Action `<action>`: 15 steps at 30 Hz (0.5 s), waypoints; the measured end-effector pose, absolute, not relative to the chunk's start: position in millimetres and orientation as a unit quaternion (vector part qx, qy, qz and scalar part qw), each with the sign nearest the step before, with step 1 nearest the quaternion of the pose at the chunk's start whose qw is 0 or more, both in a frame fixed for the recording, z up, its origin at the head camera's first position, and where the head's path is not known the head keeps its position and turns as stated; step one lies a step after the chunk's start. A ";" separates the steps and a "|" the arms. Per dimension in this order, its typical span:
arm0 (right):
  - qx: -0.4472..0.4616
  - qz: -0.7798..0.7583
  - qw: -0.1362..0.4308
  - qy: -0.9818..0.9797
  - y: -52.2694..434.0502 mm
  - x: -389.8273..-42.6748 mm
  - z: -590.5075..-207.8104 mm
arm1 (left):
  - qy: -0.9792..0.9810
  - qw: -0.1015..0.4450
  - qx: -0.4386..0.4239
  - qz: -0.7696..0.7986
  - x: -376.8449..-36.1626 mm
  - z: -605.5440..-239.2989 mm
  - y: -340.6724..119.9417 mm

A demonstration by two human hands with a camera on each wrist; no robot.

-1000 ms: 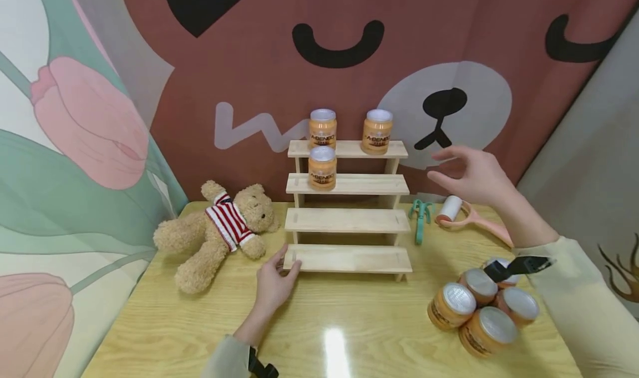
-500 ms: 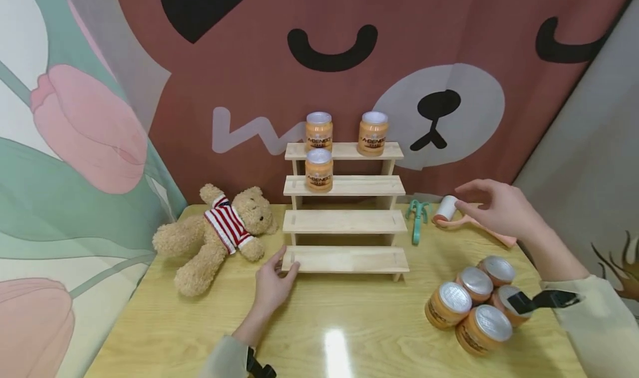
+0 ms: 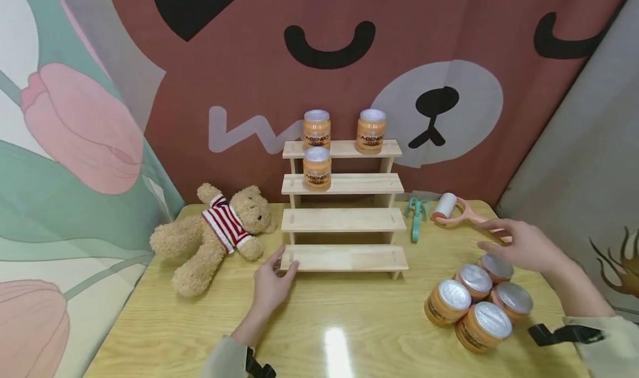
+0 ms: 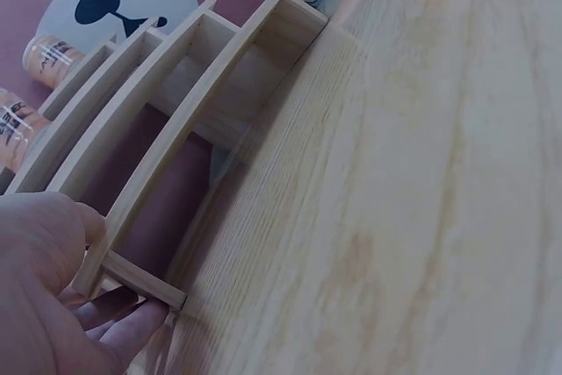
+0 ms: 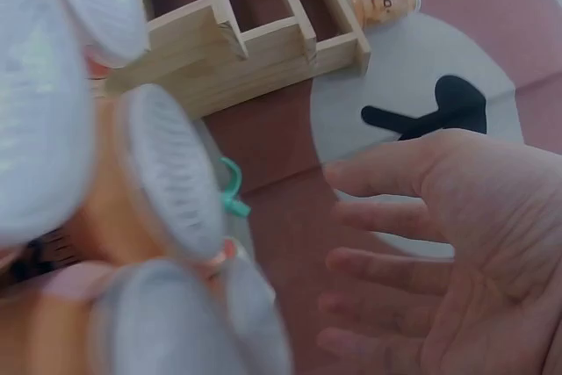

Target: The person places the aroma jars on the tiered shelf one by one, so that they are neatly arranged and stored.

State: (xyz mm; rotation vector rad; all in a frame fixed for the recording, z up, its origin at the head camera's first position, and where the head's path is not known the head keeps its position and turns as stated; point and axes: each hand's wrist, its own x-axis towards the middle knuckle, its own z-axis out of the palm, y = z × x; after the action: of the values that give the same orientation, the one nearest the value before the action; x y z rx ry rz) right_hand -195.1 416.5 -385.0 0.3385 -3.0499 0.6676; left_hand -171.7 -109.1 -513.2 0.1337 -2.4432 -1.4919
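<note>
Left hand [image 3: 272,285] grips left end of bottom step of tiered pale wooden shelf [image 3: 343,220], thumb on top. Right hand [image 3: 524,250] released, fingers spread, hovering just above cluster of four orange silver-lidded jars [image 3: 474,306] at desk's [image 3: 319,322] right front. Three more orange jars [image 3: 317,167] on upper steps.

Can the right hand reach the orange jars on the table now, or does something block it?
Probably yes. The right hand hovers open just above the orange jars, and nothing lies between them.
</note>
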 end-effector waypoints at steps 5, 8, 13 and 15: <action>0.099 0.214 -0.010 -0.972 424.7 -187.0 -401.3 | -0.842 0.138 0.048 -0.519 -170.6 -514.4 -108.7; 0.106 0.217 -0.024 -0.970 427.4 -183.9 -405.9 | -0.843 0.136 0.044 -0.518 -170.9 -514.8 -108.4; 0.123 0.223 -0.052 -0.966 431.6 -182.3 -413.3 | -0.845 0.139 0.043 -0.515 -171.8 -514.1 -109.3; 0.127 0.223 -0.060 -0.965 435.1 -181.9 -417.5 | -0.846 0.140 0.042 -0.513 -172.4 -514.0 -109.3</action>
State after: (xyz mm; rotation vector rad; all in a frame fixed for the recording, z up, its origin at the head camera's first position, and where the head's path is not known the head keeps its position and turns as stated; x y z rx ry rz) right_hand -181.9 435.1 -417.5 0.4151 -3.1516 0.7297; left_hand -172.4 -109.3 -514.0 0.1218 -2.4446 -1.4808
